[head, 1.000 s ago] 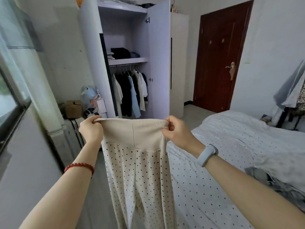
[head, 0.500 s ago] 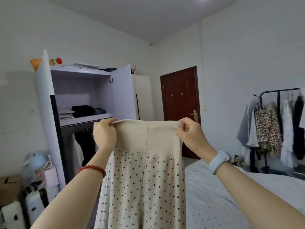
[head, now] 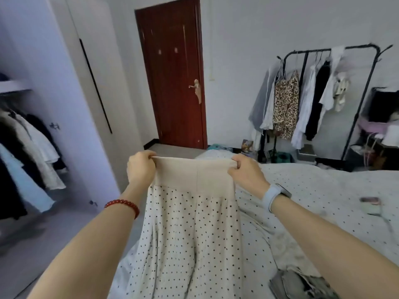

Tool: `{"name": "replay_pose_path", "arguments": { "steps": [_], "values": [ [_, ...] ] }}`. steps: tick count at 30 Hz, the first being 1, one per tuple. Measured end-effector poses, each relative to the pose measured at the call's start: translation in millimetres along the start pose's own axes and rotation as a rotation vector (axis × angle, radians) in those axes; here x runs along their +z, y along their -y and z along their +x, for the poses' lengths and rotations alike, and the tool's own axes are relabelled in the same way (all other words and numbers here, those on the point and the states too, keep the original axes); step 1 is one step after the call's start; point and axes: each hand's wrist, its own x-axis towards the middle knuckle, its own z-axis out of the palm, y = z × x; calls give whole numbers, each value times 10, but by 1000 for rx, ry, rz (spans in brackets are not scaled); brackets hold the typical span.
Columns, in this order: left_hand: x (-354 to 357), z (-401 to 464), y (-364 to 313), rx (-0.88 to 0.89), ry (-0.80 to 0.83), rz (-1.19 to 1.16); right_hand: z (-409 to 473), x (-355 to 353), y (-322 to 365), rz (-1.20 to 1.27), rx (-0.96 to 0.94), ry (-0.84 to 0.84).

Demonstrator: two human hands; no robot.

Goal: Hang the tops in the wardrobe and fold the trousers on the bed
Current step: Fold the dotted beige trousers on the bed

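A: Both hands, left hand (head: 140, 169) and right hand (head: 246, 172), pinch the polka-dot trousers (head: 190, 234) at the waistband corners, above the bed (head: 323, 190).

B: Legs hang bunched; laid down like that, they'd likely crease or twist.

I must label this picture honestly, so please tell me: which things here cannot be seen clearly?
- Dotted trousers, head view: the leg ends are cut off by the bottom edge.
- Left hand and right hand: the fingers curl behind the waistband, mostly hidden.
- Wardrobe: the left edge cuts it off; hanging clothes are blurred.
- Grey garment on the bed: partly behind the right forearm.
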Motion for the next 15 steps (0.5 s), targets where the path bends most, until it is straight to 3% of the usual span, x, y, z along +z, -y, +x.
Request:
{"name": "replay_pose_path", "arguments": {
  "steps": [11, 15],
  "values": [
    [2550, 170, 962, -113, 419, -73, 762, 1470, -2088, -35, 458, 10],
    [3070, 11, 1313, -102, 637, -94, 622, 1765, -2481, 3, 596, 5]
  ]
}}
